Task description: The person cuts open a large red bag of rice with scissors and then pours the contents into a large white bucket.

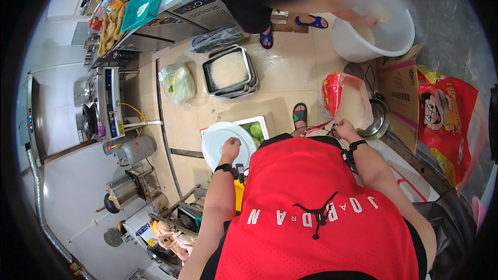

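My left hand (232, 147) hovers above a round white plastic lid or basin (220, 136), its fingers curled; I see nothing in it. Below that round piece, a white foam box (266, 126) shows green vegetables (255, 129). At the right, my right hand (345, 129) has its fingers closed at the edge of an opened red and clear bag (334, 95) of what looks like white rice (353, 103). A metal bowl (376, 119) is beside the bag. Stacked metal trays (252, 68) stand on the floor, the top one filled with white grains (229, 70).
Another person (243, 4) reaches into a large white tub (393, 48) at the top right. A cardboard box (397, 97) and red packaging (447, 124) lie right. A bagged cabbage (177, 82), gas cylinder (137, 150) and stove (111, 103) are at left.
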